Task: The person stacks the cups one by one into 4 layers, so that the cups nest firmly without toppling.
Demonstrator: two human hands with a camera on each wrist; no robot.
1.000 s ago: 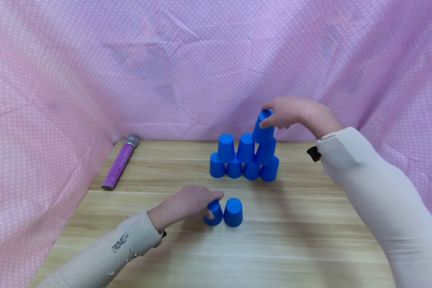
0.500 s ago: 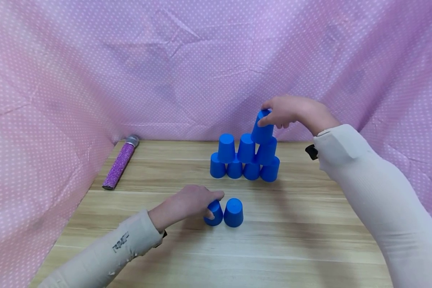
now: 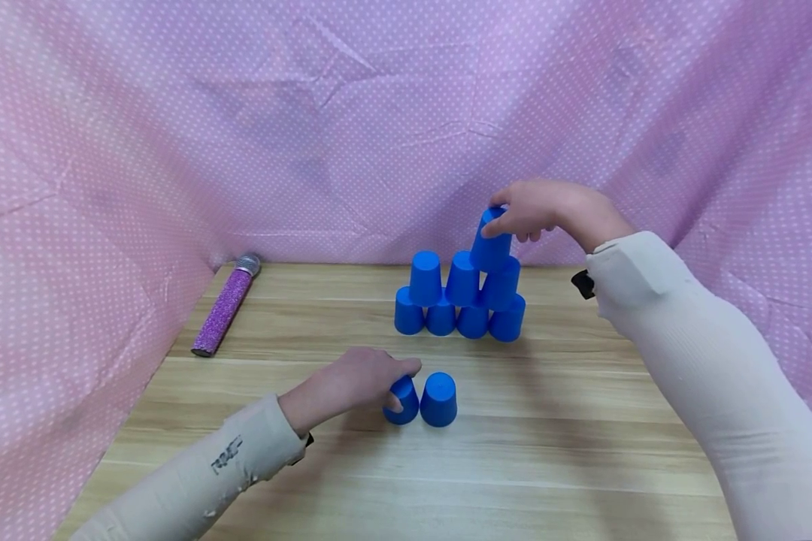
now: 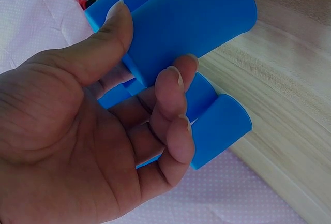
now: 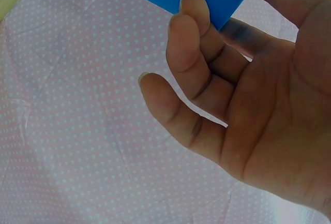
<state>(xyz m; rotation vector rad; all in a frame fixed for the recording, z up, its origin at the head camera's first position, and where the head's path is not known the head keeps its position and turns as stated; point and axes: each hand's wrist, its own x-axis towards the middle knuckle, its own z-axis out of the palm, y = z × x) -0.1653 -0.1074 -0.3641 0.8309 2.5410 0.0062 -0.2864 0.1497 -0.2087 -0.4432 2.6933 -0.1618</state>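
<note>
Upside-down blue plastic cups form a stepped stack at the table's back, with several in the bottom row and three above, among them a middle cup [image 3: 463, 278]. My right hand [image 3: 541, 210] pinches another inverted cup [image 3: 491, 248] by its upper end, its lower rim at the tops of the middle and right second-row cups. Nearer to me, my left hand [image 3: 359, 379] grips the left one of two front cups [image 3: 407, 409], thumb and fingers around it in the left wrist view. Beside it stands the other front cup [image 3: 439, 400], untouched.
A glittery purple microphone [image 3: 226, 308] lies at the left of the wooden table [image 3: 555, 466]. Pink dotted cloth [image 3: 311, 150] hangs behind and along both sides. The stack stands close to the table's back edge.
My right hand has shifted slightly left, and the cup in it has moved left and a touch lower over the second row. My left hand keeps its place on the front cup.
</note>
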